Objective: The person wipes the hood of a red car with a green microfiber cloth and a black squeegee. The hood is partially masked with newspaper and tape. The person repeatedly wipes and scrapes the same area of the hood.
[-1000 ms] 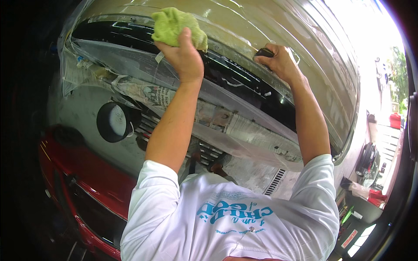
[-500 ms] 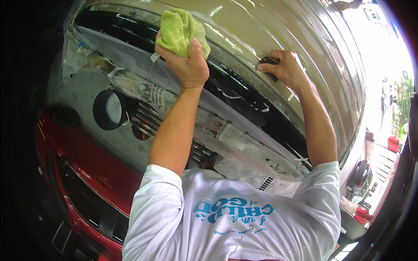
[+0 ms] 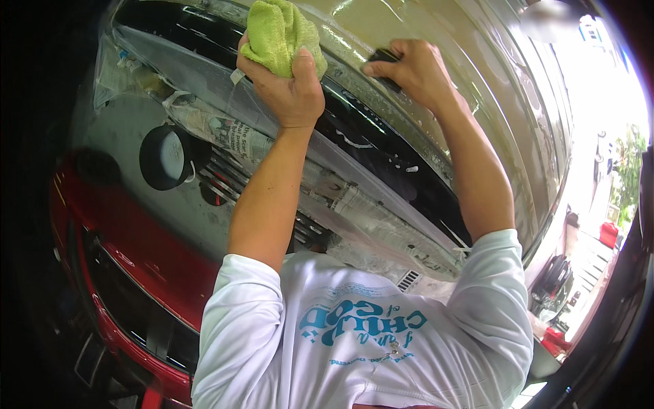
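My left hand (image 3: 293, 92) is closed round a folded yellow-green terry cloth (image 3: 279, 41), held up over the black strip of the vehicle in front of me. To its right, my right hand (image 3: 417, 68) grips a small black block (image 3: 385, 67). The block rests against the wet, glossy gold-tan body panel (image 3: 436, 27), near its lower edge. Grey, speckled patches run along that edge, beside the black trim (image 3: 388, 160). The face of the block toward the panel is hidden.
Newspaper (image 3: 361, 208) and clear plastic sheeting cover the parts below the trim. A black bucket (image 3: 158, 158) with pale liquid stands on the grey floor at left. Behind it is a red car (image 3: 129, 252). A red object (image 3: 608, 234) lies at far right.
My right hand has slid the black block up and to the left along the panel edge. My left hand, still holding the cloth, is slightly higher in view.
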`<control>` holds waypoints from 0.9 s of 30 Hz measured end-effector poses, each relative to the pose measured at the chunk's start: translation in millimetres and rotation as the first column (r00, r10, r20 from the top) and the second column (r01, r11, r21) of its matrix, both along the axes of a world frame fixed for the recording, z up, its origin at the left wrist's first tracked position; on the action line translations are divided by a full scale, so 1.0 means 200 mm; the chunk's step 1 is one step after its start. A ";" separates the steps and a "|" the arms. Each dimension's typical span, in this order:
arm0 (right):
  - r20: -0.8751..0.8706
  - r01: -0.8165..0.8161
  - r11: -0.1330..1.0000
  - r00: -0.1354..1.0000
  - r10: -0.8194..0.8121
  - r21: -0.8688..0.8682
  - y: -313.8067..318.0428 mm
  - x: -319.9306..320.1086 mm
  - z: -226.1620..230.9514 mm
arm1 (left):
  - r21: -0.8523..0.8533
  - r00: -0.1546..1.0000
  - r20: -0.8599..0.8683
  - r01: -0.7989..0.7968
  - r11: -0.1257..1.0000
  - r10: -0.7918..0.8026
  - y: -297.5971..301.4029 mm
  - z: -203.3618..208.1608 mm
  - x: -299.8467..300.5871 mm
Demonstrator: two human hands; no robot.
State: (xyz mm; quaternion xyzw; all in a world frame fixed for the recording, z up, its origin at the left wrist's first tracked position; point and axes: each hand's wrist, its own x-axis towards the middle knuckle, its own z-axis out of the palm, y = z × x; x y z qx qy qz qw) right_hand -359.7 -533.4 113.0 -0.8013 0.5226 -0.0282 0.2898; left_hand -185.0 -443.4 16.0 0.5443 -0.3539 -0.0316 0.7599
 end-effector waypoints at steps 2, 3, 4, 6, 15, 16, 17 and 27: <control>-0.027 -0.013 1.000 1.000 0.013 -0.005 -0.01 0.05 0.00 | 0.040 0.999 0.023 -0.033 0.999 0.032 0.01 0.01 0.01; 0.034 0.002 1.000 0.999 -0.003 0.013 0.03 0.02 0.02 | 0.060 0.998 0.035 -0.049 0.997 0.047 0.03 0.01 0.01; 0.037 -0.002 1.000 0.999 0.002 0.003 0.05 -0.06 0.00 | 0.064 0.999 0.008 -0.052 0.997 0.051 0.03 0.02 0.02; 0.041 0.026 1.000 0.999 -0.026 -0.017 0.10 -0.25 -0.07 | 0.069 0.999 -0.046 -0.021 0.997 0.024 0.03 0.03 0.01; 0.082 -0.071 0.982 0.993 0.087 -0.177 -0.09 0.36 -0.05 | -0.030 0.990 -0.138 0.003 1.000 -0.007 0.00 0.02 0.00; 0.108 -0.069 0.984 0.990 0.087 -0.165 -0.08 0.34 -0.06 | -0.027 0.991 -0.131 -0.002 1.000 -0.002 0.02 0.01 0.00; 0.135 -0.068 0.985 0.987 0.090 -0.156 -0.07 0.31 -0.09 | -0.008 0.994 -0.107 -0.009 1.000 0.008 0.03 0.00 0.01; 0.038 -0.015 0.986 0.999 0.021 -0.164 -0.09 0.33 -0.05 | -0.006 1.000 0.018 0.005 1.000 -0.005 -0.01 -0.01 0.01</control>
